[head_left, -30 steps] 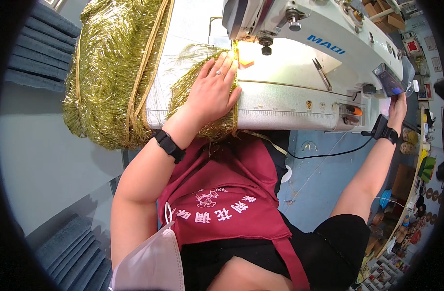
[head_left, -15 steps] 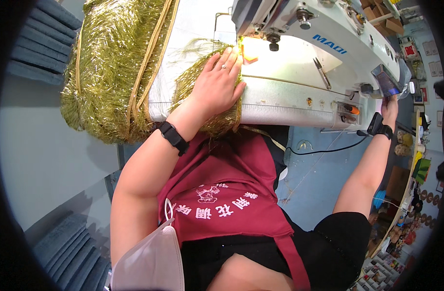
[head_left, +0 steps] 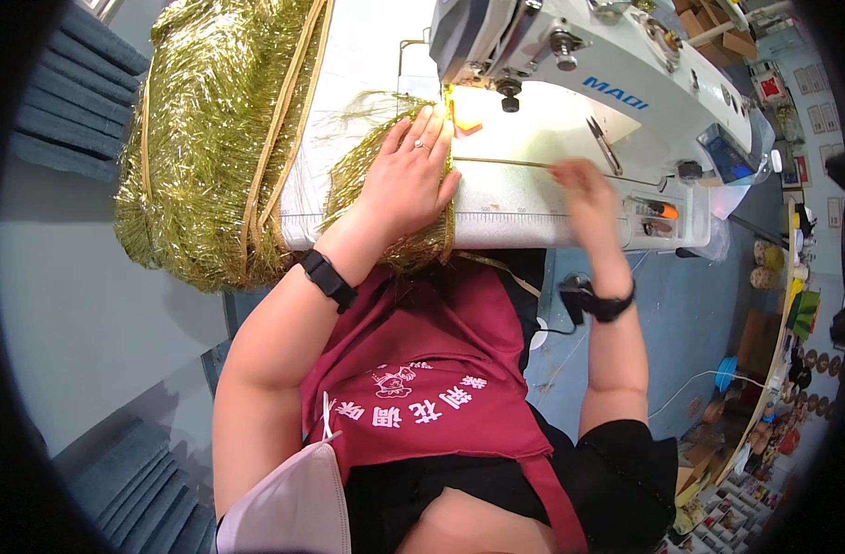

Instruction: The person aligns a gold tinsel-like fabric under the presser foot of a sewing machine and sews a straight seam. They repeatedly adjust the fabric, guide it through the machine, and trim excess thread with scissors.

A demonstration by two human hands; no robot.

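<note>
My left hand lies flat with stretched fingers on gold-green tinsel fringe, its fingertips beside the lit presser-foot area of the white sewing machine. The fringe's band runs down under my hand to the front edge of the machine bed. My right hand is blurred above the bed, right of my left hand; whether it holds anything I cannot tell. Dark scissors or snips lie on the bed beyond it. A small yellow-orange piece sits by the needle area.
A large heap of tinsel fringe with gold bands covers the left of the bed. A small control screen is at the machine's right end. Grey-blue pleated fabric is at far left. Shelves with assorted goods line the right.
My right hand has left the control box at the machine's right end and moved left over the bed. My left hand stays on the fringe, shifting only slightly.
</note>
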